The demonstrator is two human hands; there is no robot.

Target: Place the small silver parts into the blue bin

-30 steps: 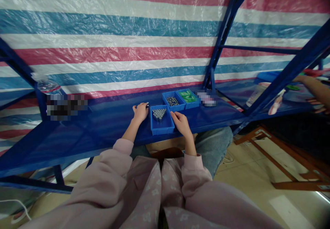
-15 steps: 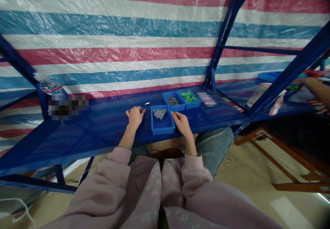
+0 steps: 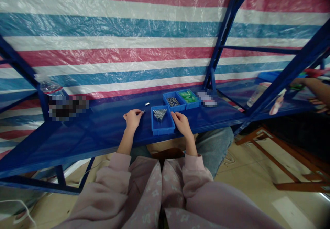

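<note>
My left hand [image 3: 133,119] pinches a small metal piece [image 3: 143,111] low over the blue shelf, left of the front blue tray [image 3: 163,131]. Inside that tray, small silver cylinders [image 3: 160,114] lie packed in a triangle-like group. My right hand [image 3: 180,120] has its thumb and fingers together at the tray's right rim; whatever is between them is hidden. Another silver cylinder [image 3: 146,104] lies on the shelf behind my left fingers. Behind the front tray, one blue bin holds loose metal parts [image 3: 172,101] and its neighbour holds green pieces [image 3: 188,96].
A plastic bottle [image 3: 51,87] stands at the left beside a blurred dark item. A blurred pink object [image 3: 207,99] lies right of the bins. Beyond the blue upright, another person's hands [image 3: 317,96] are near a white bottle [image 3: 277,102].
My left hand has shifted slightly left and down, showing more of the metal piece at its fingertips. The other person's hand has moved a little left. My right hand stays at the tray.
</note>
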